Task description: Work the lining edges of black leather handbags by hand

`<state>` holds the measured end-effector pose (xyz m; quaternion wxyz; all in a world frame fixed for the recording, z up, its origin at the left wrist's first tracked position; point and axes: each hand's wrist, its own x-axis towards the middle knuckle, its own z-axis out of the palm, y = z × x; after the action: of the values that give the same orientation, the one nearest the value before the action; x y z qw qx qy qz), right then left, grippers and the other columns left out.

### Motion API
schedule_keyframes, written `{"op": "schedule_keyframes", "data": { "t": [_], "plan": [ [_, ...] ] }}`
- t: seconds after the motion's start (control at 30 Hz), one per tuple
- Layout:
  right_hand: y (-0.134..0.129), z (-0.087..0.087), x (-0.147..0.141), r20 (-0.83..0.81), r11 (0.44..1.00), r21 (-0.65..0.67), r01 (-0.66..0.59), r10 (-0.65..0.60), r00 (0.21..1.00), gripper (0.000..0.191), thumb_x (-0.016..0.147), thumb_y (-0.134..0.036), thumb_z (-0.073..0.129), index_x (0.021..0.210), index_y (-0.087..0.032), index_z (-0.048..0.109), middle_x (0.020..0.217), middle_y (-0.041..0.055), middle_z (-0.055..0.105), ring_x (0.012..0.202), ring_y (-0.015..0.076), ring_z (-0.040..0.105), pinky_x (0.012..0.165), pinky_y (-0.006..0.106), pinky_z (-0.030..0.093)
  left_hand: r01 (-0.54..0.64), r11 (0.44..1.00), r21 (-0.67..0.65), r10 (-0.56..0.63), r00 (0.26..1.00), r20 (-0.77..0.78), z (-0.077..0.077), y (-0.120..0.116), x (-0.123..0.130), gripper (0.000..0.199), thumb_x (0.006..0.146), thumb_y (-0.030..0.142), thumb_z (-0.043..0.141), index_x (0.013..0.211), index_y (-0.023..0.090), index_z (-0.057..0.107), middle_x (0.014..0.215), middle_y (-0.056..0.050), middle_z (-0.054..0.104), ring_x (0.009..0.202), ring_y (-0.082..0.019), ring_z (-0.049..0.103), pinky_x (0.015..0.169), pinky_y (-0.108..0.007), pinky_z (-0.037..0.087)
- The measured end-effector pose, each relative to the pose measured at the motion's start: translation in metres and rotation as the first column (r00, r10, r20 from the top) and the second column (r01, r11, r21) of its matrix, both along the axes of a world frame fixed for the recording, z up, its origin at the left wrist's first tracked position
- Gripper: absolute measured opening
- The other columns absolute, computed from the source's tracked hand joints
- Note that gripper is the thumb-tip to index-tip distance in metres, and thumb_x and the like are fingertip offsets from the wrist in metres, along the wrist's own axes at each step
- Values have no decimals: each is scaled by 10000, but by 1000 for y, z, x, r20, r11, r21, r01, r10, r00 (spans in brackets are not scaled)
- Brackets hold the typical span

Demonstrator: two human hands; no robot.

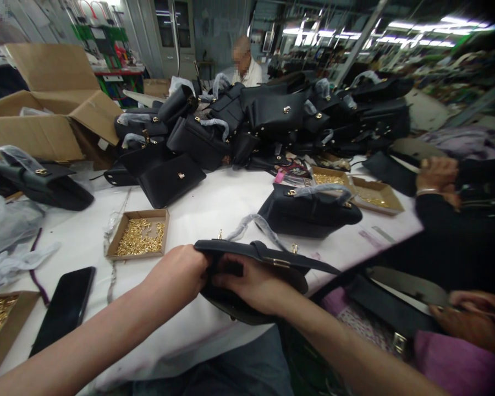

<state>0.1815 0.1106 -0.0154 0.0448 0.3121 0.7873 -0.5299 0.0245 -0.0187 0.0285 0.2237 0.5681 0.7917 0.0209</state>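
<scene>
A black handbag (pixel 251 250) is held tilted in front of me, its flap raised and its opening towards me. Clear plastic film wraps its handle, and gold fittings show on the upper side. My left hand (pixel 192 270) is closed around the bag's left end. My right hand (pixel 251 283) reaches inside the opening under the flap; thumb and fingers curl towards each other, with the fingertips hidden in the dark interior. Just beyond stands another black handbag (pixel 309 212) with a film-wrapped handle. To the left lies a cardboard tray (pixel 114 242) of small gold metal fittings.
A large pile of black handbags (pixel 276 113) fills the back of the white table (pixel 214 203). A phone (pixel 64 302) and an open carton (pixel 28 135) are at left. More fittings trays (pixel 379 206) sit at right, near other people's hands (pixel 437 176). Another person (pixel 247 66) is beyond the pile.
</scene>
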Motion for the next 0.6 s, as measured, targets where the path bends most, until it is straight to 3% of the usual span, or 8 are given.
{"op": "schedule_keyframes", "data": {
  "t": [0.23,0.47,0.6],
  "plan": [
    [9,-11,-1,-28,999,-28,-46,45,999,63,1003,-306,746,1034,-262,779,1089,23,798,1100,281,714,1029,420,499,55,998,11,-55,999,3,-6,-2,-4,300,911,76,616,1077,190,839,1142,-160,832,1071,-385,799,890,-468,636],
    [24,-8,-7,-61,992,-60,-112,108,992,97,988,-262,723,1067,-236,773,1057,21,787,1051,261,704,964,382,504,68,993,97,-69,998,13,-13,-4,-10,192,873,93,631,904,194,792,997,-136,827,973,-356,805,804,-419,593],
    [24,-8,-13,-33,993,33,-116,117,993,130,1004,-260,724,1091,-239,818,1112,40,824,1078,277,733,1004,402,522,70,987,146,-75,997,24,-14,-1,-9,176,846,90,633,844,195,775,955,-137,818,942,-330,801,787,-386,589]
  ]
}}
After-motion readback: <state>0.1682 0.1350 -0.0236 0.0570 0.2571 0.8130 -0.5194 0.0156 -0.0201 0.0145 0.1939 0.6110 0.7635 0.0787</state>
